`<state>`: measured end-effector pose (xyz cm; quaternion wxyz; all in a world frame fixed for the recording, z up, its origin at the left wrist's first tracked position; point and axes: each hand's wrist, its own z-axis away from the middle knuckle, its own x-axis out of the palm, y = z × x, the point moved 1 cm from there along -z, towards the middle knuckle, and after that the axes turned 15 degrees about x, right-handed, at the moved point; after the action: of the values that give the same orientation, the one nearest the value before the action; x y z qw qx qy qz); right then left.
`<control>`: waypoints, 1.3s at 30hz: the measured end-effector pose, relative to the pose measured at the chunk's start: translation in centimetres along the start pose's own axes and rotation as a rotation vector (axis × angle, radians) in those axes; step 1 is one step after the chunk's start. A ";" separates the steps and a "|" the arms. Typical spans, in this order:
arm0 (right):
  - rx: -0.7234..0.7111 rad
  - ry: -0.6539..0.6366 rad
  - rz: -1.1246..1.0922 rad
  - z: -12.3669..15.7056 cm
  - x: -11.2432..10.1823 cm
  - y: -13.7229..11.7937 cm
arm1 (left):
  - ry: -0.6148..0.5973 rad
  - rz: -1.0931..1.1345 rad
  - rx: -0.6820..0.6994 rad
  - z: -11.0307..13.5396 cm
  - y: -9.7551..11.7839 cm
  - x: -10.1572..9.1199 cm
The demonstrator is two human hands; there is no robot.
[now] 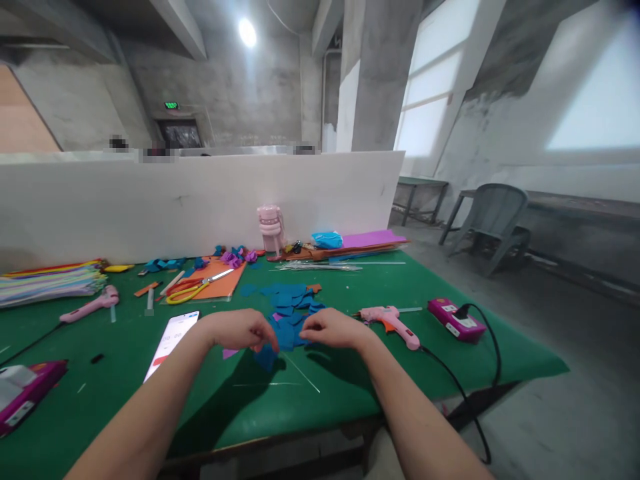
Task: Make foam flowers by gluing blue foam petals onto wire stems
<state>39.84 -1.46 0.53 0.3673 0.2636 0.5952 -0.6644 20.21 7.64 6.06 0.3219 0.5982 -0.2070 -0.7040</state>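
My left hand (243, 329) is curled closed, with a small blue cut piece (266, 358) at its fingertips, low over the table. Just right of it, my right hand (331, 328) has its thumb and fingers drawn together at the edge of the pile; whatever they may hold is too small to make out. Between and beyond both hands spreads a loose pile of blue cut pieces (291, 298), some overlapping. A purple scrap (230, 353) lies below my left hand. Thin clear strands (305, 375) lie on the table in front of the pile.
Right of my right hand lies a pink glue gun (393, 320), its cord running past a purple power strip (456, 321). A phone (176, 337) is partly behind my left forearm. Scissors (200, 287), another glue gun (93, 305) and a pink bottle (271, 230) stand or lie farther off.
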 end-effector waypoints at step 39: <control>0.115 0.338 0.005 -2.0 0.5 1.9 | 0.170 -0.466 -0.241 3.4 -5.2 -1.9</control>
<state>40.91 0.33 -1.34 0.2478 0.3935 0.6087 -0.6428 15.99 12.32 4.58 0.2363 0.6441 0.0492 -0.7259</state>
